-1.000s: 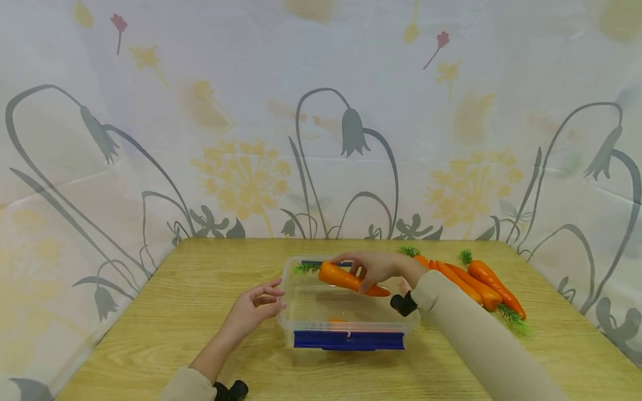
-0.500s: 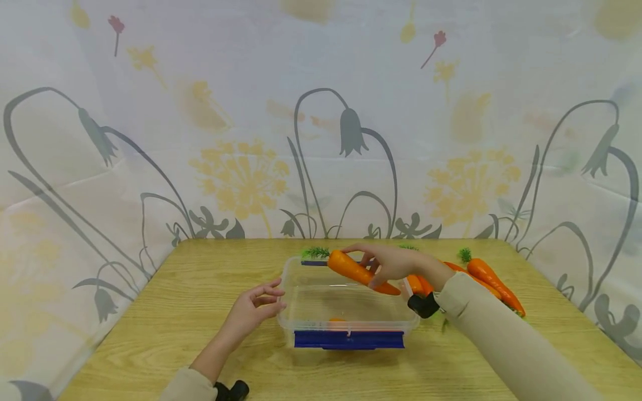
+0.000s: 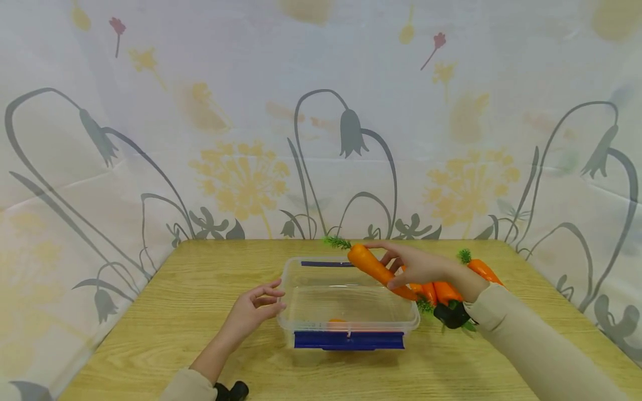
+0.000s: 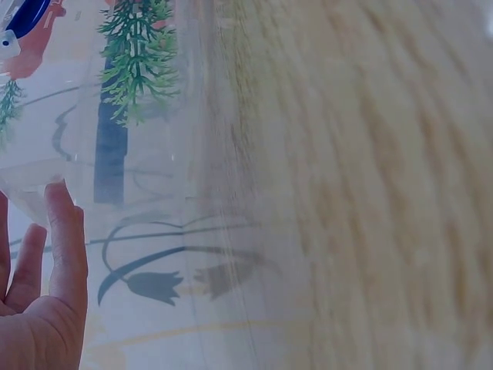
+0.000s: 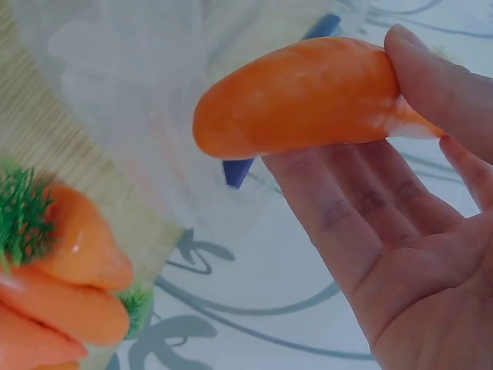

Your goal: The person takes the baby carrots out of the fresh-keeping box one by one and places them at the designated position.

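Observation:
My right hand (image 3: 418, 264) pinches an orange toy carrot (image 3: 373, 263) with green leaves between thumb and fingers. It is held tilted above the right side of a clear plastic box (image 3: 321, 326) with blue clasps, tip pointing down and right. From the right wrist view, the carrot (image 5: 300, 96) lies across the fingers with the thumb pressing it. My left hand (image 3: 251, 306) is at the box's left rim, fingers slightly bent and holding nothing; in the left wrist view its fingertips reach the clear rim (image 4: 35, 185). Some orange (image 3: 337, 321) shows low inside the box.
Several more carrots (image 3: 443, 292) lie on the wooden table (image 3: 190, 284) right of the box, partly behind my right arm. Another carrot (image 3: 484, 270) sits farther right. A flower-printed cloth (image 3: 321, 167) hangs behind the table.
My right hand has moved right, carrying the carrot from over the box's middle to over its right side, slightly higher at the leafy end. The left hand and box have stayed put.

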A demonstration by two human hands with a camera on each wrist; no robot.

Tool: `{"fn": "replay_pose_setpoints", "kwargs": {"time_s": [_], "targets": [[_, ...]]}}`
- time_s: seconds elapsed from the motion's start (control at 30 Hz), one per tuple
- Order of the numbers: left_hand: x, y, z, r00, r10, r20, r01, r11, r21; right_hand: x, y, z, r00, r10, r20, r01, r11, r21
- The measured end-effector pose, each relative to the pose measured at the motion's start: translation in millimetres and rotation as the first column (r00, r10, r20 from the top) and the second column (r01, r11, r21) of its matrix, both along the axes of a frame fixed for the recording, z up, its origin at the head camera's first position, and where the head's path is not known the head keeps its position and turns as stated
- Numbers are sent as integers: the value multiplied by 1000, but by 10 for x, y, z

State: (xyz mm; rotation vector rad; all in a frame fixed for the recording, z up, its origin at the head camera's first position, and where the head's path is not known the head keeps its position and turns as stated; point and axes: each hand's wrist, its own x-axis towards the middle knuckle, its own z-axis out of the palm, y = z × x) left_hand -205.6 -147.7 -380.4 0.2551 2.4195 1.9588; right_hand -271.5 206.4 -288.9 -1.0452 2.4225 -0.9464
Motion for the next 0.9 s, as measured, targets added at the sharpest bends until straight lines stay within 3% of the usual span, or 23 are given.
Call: {"fn": "replay_pose_setpoints", "kwargs": {"time_s": [0.5,0.9], "targets": [[-10,8,-5,1000,1,-1,-1,1000,6,195,392,75,996,-81,-31,80,995,-57],[-25,5,-16,1000,-7,8,7,1000,22,240,752,-36,966,-221,-134,207,972,-109]]}}
